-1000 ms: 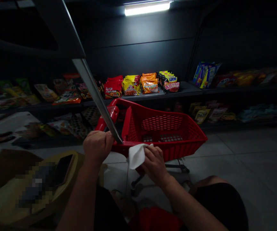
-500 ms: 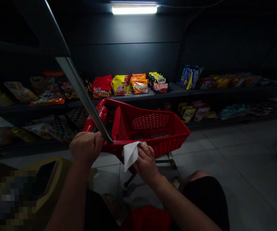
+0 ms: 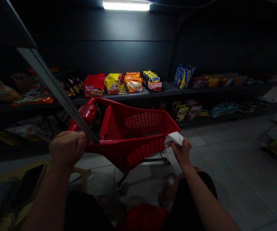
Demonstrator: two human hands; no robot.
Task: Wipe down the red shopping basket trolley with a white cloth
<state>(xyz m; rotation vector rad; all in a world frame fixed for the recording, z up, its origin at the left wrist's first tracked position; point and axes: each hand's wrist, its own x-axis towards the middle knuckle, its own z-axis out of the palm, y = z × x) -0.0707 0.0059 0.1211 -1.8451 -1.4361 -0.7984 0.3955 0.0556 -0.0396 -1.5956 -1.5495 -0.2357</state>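
A red plastic shopping cart [image 3: 115,149] stands side-on before me, its basket holding nothing I can make out. My left hand [image 3: 68,148] is closed round the cart's handle at the left end. In my right hand [image 3: 183,151] is a thin white cloth [image 3: 174,138], pinched between the fingers; whether it is paper or fabric I cannot tell. The cloth lies against the outer corner of the basket at the cart's front right end. The fingertips of my left hand are hidden.
A metal post [image 3: 60,96] slants down to the cart near my left hand. Behind, a dark shelf [image 3: 169,89] bears noodle packets [image 3: 133,82] and snack bags. At lower left, a dark flat device [image 3: 31,179] lies on a yellowish stool [image 3: 85,175]. Tiled floor [image 3: 229,154] stretches right.
My right hand has moved the white cloth rightward along the basket's side to its front corner. My left hand keeps its grip on the handle. The view has shifted slightly right.
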